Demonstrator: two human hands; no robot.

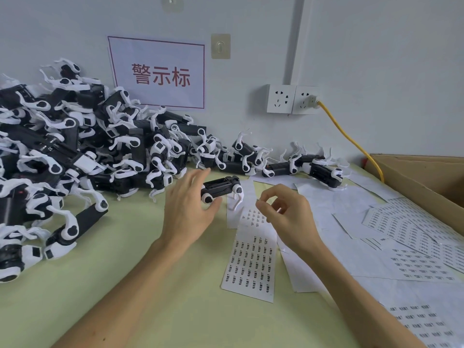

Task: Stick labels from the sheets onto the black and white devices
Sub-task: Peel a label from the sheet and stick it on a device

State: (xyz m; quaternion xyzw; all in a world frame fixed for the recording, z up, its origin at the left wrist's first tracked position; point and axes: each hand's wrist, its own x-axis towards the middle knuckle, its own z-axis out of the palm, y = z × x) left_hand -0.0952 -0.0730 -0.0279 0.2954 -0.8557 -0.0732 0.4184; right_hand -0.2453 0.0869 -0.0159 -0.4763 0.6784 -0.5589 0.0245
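My left hand (187, 209) holds one small black and white device (221, 189) just above the label sheet (251, 267), thumb under its round white joint and fingers spread behind the black body. It looks like light, hard plastic. The thin white legs hanging from it seem the weak part, likely to bend or snap, so I judge the stiff black body the right place to hold, with its flat top turned toward my other hand. My right hand (286, 212) hovers close beside it, fingers curled and thumb and forefinger drawn together as if pinching a peeled label, though I cannot tell whether one is there. A label would be flimsy and sticky, best held by one edge.
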